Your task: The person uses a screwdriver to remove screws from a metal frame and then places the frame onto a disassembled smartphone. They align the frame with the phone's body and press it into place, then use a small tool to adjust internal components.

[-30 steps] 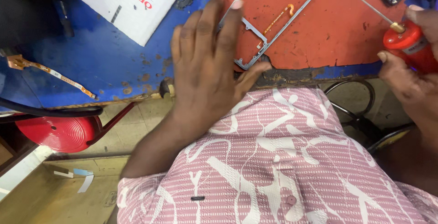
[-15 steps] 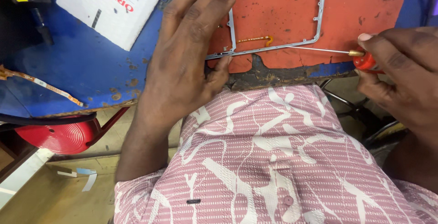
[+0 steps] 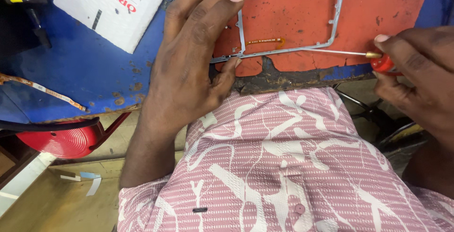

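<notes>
Metal phone frame, thin silver rectangle, lies flat on the red mat near the front edge of the bench. Left hand lies palm-down over the frame's left end, fingers spread and flat, fingertips pressing the top-left corner, thumb against the lower-left corner at the mat edge; not curled round anything, just pinning it. Right hand is closed around a red-handled screwdriver, thumb and forefinger pinching the handle near the brass collar. Shaft runs almost level to the left, tip touching or just at the frame's lower rail; exact contact too fine to tell. Small orange flex strip sits inside the frame opening, close to the left rail. Mat front edge is torn and ragged, dark underlay showing. Blue bench top left of the mat carries a white box at the top and a loose ribbon cable near the left edge. Red stool below the bench on the left. Pink patterned shirt fills the lower view.
</notes>
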